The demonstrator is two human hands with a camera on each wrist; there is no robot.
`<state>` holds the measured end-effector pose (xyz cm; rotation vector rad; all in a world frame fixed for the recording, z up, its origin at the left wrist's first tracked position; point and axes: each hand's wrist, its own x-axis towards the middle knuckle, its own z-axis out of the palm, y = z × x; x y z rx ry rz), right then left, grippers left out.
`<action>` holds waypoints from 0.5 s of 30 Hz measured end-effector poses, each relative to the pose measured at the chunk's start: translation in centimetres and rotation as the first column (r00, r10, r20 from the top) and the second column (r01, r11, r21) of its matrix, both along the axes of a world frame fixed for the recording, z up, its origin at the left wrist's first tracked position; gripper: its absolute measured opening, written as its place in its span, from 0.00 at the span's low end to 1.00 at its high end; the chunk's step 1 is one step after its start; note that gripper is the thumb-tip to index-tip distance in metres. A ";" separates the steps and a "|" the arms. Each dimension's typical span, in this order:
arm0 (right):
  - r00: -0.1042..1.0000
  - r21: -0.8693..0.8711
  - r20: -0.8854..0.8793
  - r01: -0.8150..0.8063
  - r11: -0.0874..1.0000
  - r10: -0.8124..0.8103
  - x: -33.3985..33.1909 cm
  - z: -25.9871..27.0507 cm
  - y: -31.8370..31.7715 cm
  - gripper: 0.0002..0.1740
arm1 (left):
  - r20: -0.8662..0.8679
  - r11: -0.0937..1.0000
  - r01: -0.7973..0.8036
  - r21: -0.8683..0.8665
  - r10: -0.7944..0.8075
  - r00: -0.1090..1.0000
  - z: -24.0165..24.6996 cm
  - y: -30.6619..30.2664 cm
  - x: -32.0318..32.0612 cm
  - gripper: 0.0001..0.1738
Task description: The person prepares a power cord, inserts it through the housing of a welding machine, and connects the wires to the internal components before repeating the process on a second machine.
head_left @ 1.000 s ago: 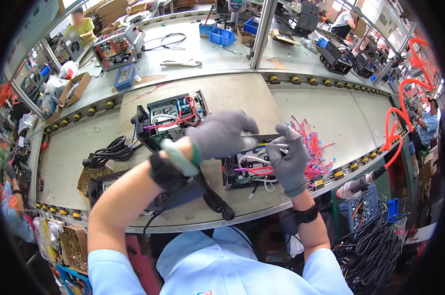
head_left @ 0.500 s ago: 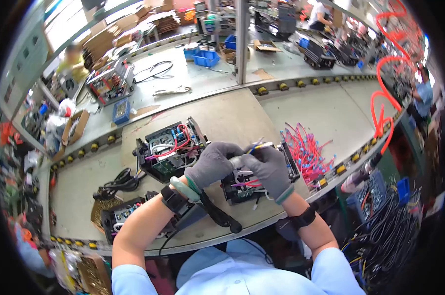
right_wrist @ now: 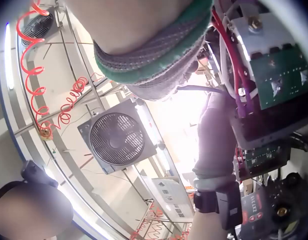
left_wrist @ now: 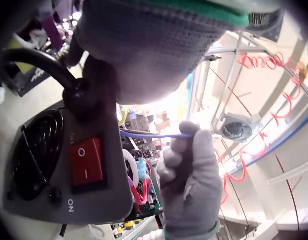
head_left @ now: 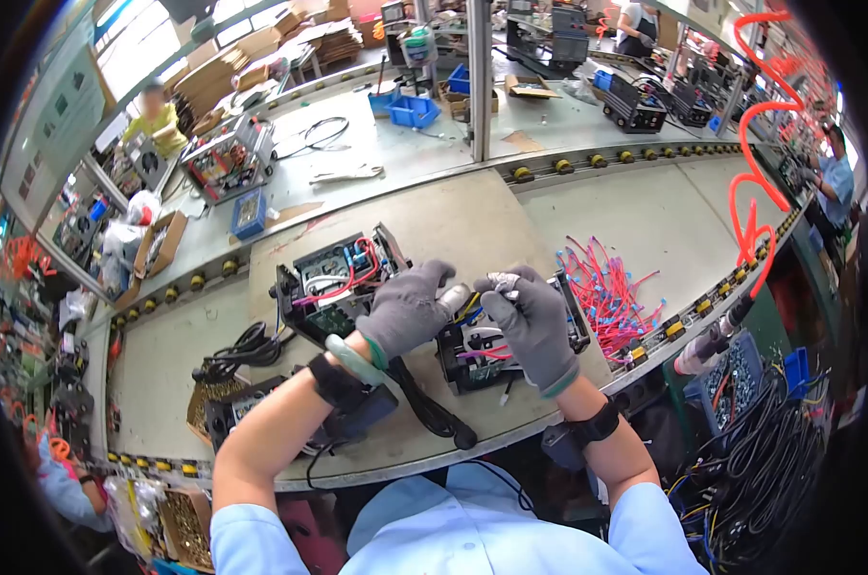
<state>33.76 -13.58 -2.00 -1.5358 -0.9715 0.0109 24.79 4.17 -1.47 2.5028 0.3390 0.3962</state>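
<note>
My gloved right hand (head_left: 534, 331) is over a black-cased electronics unit (head_left: 458, 372). Its thumb and fingers pinch a thin blue wire (left_wrist: 156, 135), drawn out straight in the left wrist view. My gloved left hand (head_left: 410, 311) is at the same unit's left side, its thumb near yellow and blue wires (head_left: 467, 307); I cannot tell whether it grips one of them. The unit's end panel carries a red rocker switch (left_wrist: 86, 161) and a black power cord (left_wrist: 41, 59), close under the left hand. White and pink leads show inside the open case.
A second open unit (head_left: 333, 278) stands to the left. Pink-red leads (head_left: 611, 302) lie piled at right, and a coiled black cable (head_left: 242, 353) at left. Rollers (head_left: 625, 156) border the bench. A red coiled air hose (head_left: 740, 201) hangs at right with a power driver (head_left: 707, 350).
Half a second ago both hands met over the unit; now they are apart, the right fingers raised with the blue wire. The left hand has come down from its earlier blurred reach.
</note>
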 end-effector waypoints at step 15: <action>0.660 -0.398 0.581 -0.281 0.873 0.477 -2.1 0.6 -2.2 0.05 | -0.287 0.732 0.020 -0.681 -0.291 0.913 4.6 -5.2 -9.6 0.18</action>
